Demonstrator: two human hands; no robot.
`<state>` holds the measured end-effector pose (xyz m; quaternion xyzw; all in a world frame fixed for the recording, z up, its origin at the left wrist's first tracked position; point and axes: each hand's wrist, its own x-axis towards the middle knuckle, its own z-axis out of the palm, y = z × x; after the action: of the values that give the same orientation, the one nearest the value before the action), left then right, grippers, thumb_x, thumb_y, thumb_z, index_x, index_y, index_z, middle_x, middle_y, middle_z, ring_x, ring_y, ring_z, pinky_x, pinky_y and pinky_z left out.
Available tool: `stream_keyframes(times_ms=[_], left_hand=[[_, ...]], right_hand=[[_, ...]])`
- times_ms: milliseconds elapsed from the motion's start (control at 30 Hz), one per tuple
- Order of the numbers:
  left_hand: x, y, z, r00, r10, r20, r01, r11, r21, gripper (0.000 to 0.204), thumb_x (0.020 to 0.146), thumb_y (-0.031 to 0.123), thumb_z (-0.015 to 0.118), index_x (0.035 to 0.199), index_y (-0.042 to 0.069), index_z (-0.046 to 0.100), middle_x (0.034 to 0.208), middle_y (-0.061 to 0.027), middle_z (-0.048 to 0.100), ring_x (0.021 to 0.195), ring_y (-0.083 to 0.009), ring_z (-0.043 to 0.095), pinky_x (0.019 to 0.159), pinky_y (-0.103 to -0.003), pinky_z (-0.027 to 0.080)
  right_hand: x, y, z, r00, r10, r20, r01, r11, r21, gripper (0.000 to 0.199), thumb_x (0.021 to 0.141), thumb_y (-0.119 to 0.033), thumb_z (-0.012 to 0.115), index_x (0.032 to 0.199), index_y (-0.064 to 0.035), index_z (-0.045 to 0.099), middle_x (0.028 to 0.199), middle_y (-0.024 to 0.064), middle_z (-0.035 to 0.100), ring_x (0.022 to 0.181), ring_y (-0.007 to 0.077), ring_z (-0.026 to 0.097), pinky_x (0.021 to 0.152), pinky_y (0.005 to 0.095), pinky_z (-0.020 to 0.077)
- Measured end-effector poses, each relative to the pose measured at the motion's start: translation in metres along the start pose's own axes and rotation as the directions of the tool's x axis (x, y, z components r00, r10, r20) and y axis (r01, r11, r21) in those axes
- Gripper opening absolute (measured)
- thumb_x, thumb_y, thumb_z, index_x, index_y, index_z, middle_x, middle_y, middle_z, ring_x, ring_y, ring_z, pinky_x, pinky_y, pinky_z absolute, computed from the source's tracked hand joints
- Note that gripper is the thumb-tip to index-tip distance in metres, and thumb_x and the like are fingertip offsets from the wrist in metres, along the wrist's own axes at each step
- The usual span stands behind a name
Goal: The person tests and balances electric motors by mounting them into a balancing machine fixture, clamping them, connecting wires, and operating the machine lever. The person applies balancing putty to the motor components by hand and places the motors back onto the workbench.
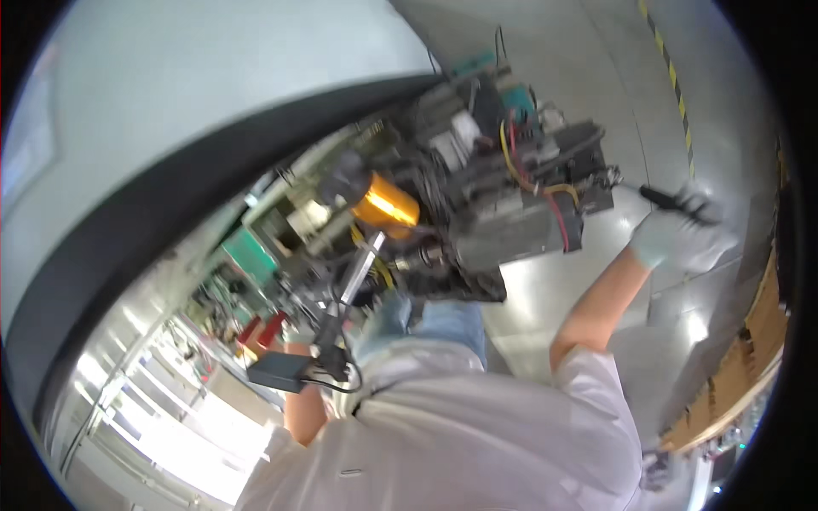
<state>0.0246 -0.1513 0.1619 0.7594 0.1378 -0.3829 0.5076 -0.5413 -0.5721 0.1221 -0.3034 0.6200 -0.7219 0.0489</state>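
Note:
On the right, my right hand (682, 238), in a pale glove, is wrapped round a screwdriver-like tool (660, 198) with a black handle. Its thin metal shaft points left at the end of a dark machine assembly (511, 230) with red and yellow wires; I cannot tell whether the tip touches it. On the left, my left forearm (302, 417) reaches up behind a small black box (279, 371). That box hides most of my left hand (295, 349), so its fingers do not show. Dark red parts (264, 330) lie right beside it.
An orange shiny cylinder (388, 207) and a metal arm (360, 268) stand in front of me. A large pale panel with a dark curved edge (153, 170) fills the upper left. Cardboard (750, 358) lines the right; yellow-black tape (669, 72) marks the floor.

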Motion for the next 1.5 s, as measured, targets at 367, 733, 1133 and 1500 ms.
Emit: stream_keyframes(times_ms=[367, 733, 1133, 1500], left_hand=[[0.053, -0.017, 0.015, 0.982, 0.128, 0.139, -0.089, 0.963, -0.254, 0.03, 0.091, 0.029, 0.053, 0.103, 0.005, 0.067, 0.093, -0.0107, 0.071, 0.086, -0.0289, 0.069, 0.077, -0.045, 0.057], [0.024, 0.012, 0.059, 0.983, 0.154, 0.101, -0.161, 0.984, 0.075, 0.032, 0.101, 0.042, 0.05, 0.076, 0.024, 0.059, 0.06, 0.0083, 0.045, 0.05, -0.0085, 0.042, 0.047, -0.03, 0.034], [0.009, -0.007, 0.055, 0.885, 0.389, 0.256, -0.408, 0.913, 0.026, 0.037, 0.106, 0.031, 0.037, 0.115, 0.005, 0.061, 0.101, -0.0002, 0.064, 0.089, -0.0104, 0.058, 0.082, -0.027, 0.046], [0.052, -0.009, -0.015, 0.945, 0.126, 0.302, -0.168, 0.979, 0.118, 0.045, 0.104, 0.041, 0.043, 0.126, 0.005, 0.057, 0.114, -0.0075, 0.067, 0.101, -0.0242, 0.066, 0.092, -0.042, 0.053]], right_hand=[[-0.007, -0.013, -0.038, 0.869, 0.378, 0.32, -0.464, 0.849, 0.255, 0.047, 0.108, -0.025, 0.041, 0.064, -0.009, 0.033, 0.06, 0.0017, 0.037, 0.058, 0.0126, 0.043, 0.058, 0.03, 0.0393], [0.012, 0.09, -0.098, 0.412, 0.825, 0.386, -0.855, 0.203, 0.478, 0.037, 0.103, -0.032, 0.046, 0.122, -0.0035, 0.059, 0.119, 0.0106, 0.064, 0.118, 0.0247, 0.055, 0.105, 0.041, 0.041], [-0.17, 0.016, -0.275, 0.439, 0.884, 0.159, -0.884, 0.393, 0.254, 0.046, 0.105, -0.032, 0.036, 0.132, 0.0008, 0.055, 0.126, 0.0143, 0.06, 0.118, 0.0291, 0.056, 0.105, 0.0417, 0.0441], [-0.077, 0.102, -0.149, 0.685, 0.665, 0.296, -0.638, 0.745, -0.196, 0.05, 0.105, -0.033, 0.039, 0.132, 0.0078, 0.051, 0.127, 0.02, 0.059, 0.113, 0.0293, 0.061, 0.099, 0.0393, 0.048]])
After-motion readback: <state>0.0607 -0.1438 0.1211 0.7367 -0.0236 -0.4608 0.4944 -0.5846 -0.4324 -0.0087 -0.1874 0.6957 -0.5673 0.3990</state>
